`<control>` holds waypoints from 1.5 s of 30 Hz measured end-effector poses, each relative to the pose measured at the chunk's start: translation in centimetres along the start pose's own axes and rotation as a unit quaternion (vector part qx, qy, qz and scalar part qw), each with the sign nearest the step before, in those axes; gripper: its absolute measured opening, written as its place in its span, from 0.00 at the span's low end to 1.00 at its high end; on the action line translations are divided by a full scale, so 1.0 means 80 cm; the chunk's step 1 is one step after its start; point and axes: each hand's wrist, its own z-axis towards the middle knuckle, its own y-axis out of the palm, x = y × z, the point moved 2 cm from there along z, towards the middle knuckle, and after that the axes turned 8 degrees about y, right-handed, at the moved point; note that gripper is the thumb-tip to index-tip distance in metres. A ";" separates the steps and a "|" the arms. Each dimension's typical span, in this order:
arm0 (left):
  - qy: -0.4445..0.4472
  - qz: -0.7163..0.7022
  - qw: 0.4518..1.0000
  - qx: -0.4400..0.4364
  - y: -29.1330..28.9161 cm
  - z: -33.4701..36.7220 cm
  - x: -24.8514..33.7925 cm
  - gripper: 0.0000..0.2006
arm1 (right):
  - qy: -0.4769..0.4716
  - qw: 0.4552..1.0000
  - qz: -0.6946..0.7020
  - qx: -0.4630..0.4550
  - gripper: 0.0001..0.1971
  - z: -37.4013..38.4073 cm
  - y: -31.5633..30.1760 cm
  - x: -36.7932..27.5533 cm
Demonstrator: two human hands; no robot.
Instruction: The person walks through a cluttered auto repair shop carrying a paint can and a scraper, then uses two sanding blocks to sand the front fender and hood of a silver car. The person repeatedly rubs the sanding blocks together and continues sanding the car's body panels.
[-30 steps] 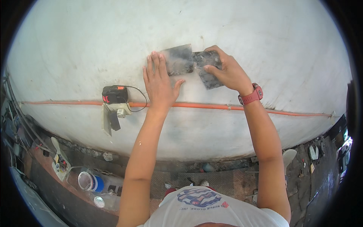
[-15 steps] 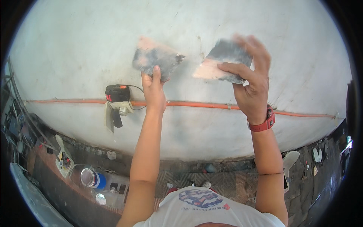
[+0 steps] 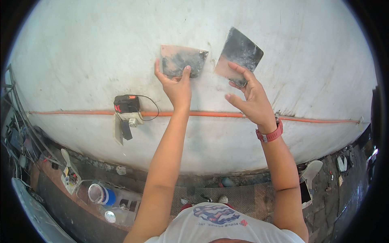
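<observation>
My left hand (image 3: 177, 87) pinches the lower edge of a thin, flat, four-sided plate (image 3: 178, 56) smeared dull pink and grey-black, its thumb across the front. To the right, my right hand (image 3: 253, 95) has a second thin plate (image 3: 242, 48), dark with whitish dust and a pink band low on its left. The index finger lies over that plate's face, other fingertips show at its lower edge, and the thumb stands off it. The plates are apart, tilted, in front of a whitish wall (image 3: 81, 60). Which kind of tool or sheet they are I cannot tell.
An orange pipe (image 3: 214, 114) runs across the wall. On it, left of my arm, sits a black and red battery-like unit (image 3: 126, 104) with a cable, above an outlet (image 3: 133, 122). Lower left stand a blue-and-white can (image 3: 107, 196) and a round lid (image 3: 110, 216).
My left hand and its plate have moved right and become level. My right hand has turned and shifted down and left, its thumb coming off the plate, which now tilts more upright.
</observation>
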 end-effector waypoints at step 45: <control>0.463 0.475 0.709 -0.238 -0.048 0.053 -0.045 0.36 | -0.057 0.966 0.012 0.250 0.08 0.063 0.107 0.095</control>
